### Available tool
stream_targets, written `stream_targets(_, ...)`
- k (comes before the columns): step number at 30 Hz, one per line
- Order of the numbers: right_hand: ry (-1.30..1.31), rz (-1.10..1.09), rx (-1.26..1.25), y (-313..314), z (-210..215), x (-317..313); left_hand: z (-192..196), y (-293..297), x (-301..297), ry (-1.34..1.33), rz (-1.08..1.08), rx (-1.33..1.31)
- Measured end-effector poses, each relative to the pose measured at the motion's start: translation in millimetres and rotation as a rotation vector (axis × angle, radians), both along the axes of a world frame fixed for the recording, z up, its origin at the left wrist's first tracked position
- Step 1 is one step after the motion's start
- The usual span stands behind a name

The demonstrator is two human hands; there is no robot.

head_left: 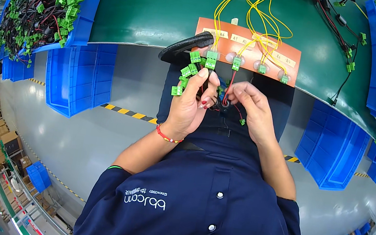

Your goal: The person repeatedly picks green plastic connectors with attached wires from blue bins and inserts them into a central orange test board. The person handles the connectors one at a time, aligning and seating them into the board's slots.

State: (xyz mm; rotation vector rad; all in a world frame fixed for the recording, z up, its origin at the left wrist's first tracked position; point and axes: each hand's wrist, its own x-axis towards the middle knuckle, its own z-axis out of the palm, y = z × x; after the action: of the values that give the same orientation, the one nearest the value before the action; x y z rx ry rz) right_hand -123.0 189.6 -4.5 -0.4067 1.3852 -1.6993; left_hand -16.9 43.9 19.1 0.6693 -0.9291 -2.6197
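My left hand (188, 109) is closed around a bunch of green terminal-block connectors (186, 72) on dark cables; several stick out beside its fingers. Its thumb and fingertips are just below a green connector (211, 61) at the orange board (294, 60). With thumb and forefinger together, my right hand (257, 112) pinches a red-and-black wire (230, 86). That wire leads up to another green connector (236, 63) on the board. Below the right fingers hangs a small green plug (242, 122) on a thin wire. Two more green sockets sit on the board's right half.
Yellow wires (250, 1) run from the board across the green tabletop (146, 9). A black curved object (184, 46) lies over the board's left edge. Blue bins (89, 10) of green-ended cables flank the table; more cables (339, 35) lie at right. Blue crates (77, 79) stand below.
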Motion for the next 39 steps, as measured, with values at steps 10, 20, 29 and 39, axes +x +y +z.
stream_targets(10, 0.072, 0.025, 0.065, 5.7, -4.8, 6.4, 13.9, 1.6, -2.1, -0.003, 0.015, 0.17)
stream_targets(20, 0.159, 0.009, 0.122, 6.8, -8.4, 15.8, 6.5, -11.5, -3.9, -0.11, 0.03, -0.186)
stream_targets(29, -0.247, 0.28, 0.233, 30.5, -12.2, 30.0, -25.9, -13.6, 16.8, -0.311, -0.348, -0.311)
stream_targets(39, -0.576, -0.256, -0.107, 40.1, -26.1, 4.7, -10.0, -11.5, 20.1, -0.209, -0.507, -0.119)
